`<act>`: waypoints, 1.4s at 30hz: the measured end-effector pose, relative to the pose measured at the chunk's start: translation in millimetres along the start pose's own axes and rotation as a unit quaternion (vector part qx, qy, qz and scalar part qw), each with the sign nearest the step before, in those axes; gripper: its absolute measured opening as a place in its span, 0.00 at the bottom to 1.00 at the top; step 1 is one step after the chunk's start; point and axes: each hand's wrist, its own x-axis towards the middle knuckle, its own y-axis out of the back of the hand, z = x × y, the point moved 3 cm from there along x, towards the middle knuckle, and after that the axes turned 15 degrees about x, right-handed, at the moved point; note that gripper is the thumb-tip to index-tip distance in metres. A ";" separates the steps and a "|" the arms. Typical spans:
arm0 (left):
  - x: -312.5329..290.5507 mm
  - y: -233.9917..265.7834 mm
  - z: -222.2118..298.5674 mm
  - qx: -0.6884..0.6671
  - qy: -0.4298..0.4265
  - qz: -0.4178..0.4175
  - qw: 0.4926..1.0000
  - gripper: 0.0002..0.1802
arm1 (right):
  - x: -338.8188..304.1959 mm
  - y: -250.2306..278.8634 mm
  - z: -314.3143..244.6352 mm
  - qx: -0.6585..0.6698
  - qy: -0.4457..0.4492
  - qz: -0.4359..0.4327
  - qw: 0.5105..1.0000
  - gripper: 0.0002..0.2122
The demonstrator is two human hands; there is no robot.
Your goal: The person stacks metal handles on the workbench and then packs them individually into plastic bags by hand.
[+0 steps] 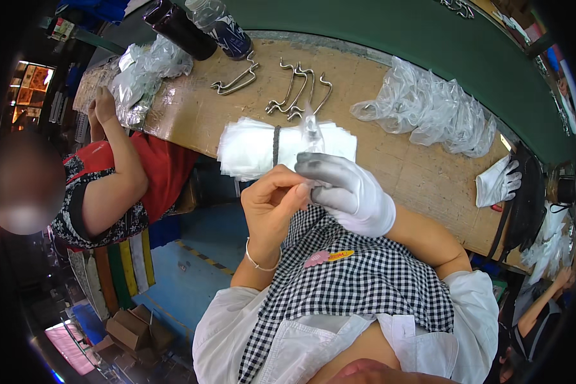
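Just in front of my chest, both hands meet at a small clear plastic bag (312, 131) that sticks up above the fingers. Something shiny seems to be inside it, too blurred to name. My bare left hand (269, 205) pinches the bag's lower end between thumb and forefinger. The white-gloved right hand (358, 198), its fingertips greyed, is closed around the bag from the other side. Behind them lies a stack of flat clear bags (246, 150) bound by a dark band (276, 144). Beyond that stack rest several bent metal hooks (294, 89), with more bent metal pieces (240, 82) to their left.
Filled clear bags form a pile (429, 112) at right and another (150, 67) at far left. A white glove (498, 182) lies near the table's right end. Two bottles (221, 32) stand at the back. Another person (115, 173) sits at left.
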 end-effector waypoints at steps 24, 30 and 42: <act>26.5 0.8 -80.0 0.254 0.052 0.036 0.965 0.06 | 20.4 39.4 110.2 -0.250 -0.400 -0.156 0.868 0.08; 25.5 4.6 -92.8 0.228 0.075 0.065 0.969 0.07 | 3.7 62.4 44.6 0.169 -0.504 0.173 0.829 0.09; 8.6 2.1 -49.8 0.332 -0.009 0.071 0.941 0.06 | -31.6 17.7 48.3 0.337 -0.451 0.293 0.772 0.08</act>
